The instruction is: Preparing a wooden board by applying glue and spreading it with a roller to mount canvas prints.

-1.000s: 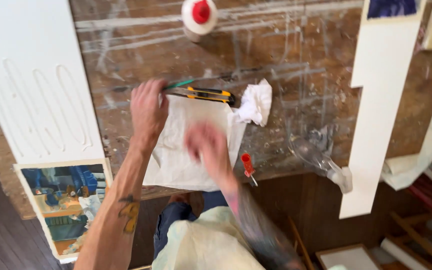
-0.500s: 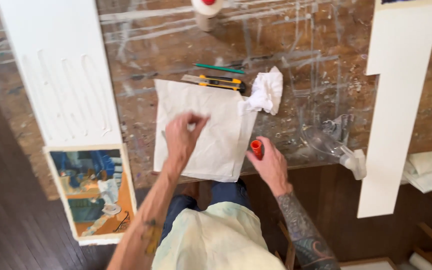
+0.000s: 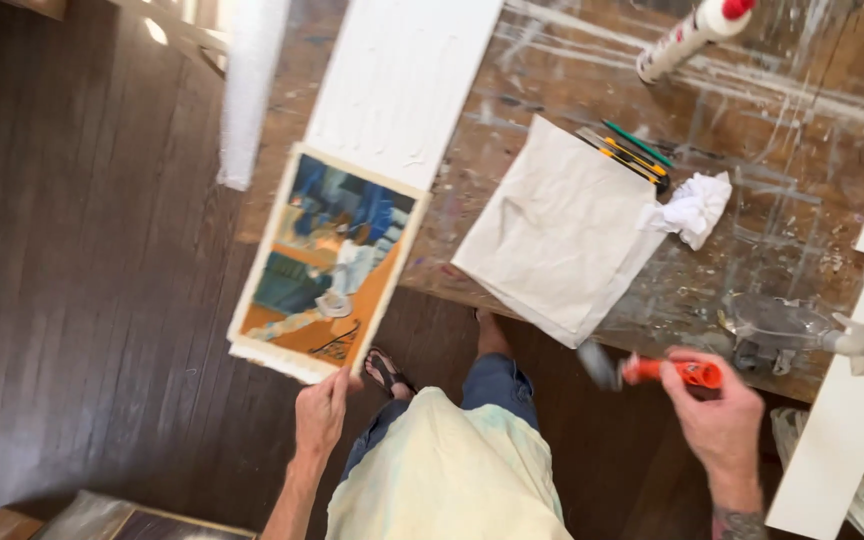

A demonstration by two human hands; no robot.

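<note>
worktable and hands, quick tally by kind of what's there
painted pictures: 1, painting in left hand
orange-handled tools: 1, tool in right hand
folded cloths: 1
crumpled rags: 1
cutters and pens: 3
glue bottles: 1
spray bottles: 1
white boards: 2
total: 11

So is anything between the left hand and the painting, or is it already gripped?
Nothing visible stands between them: the left hand already pinches the painting at its lower corner. The right hand holds an orange-handled tool.
</note>
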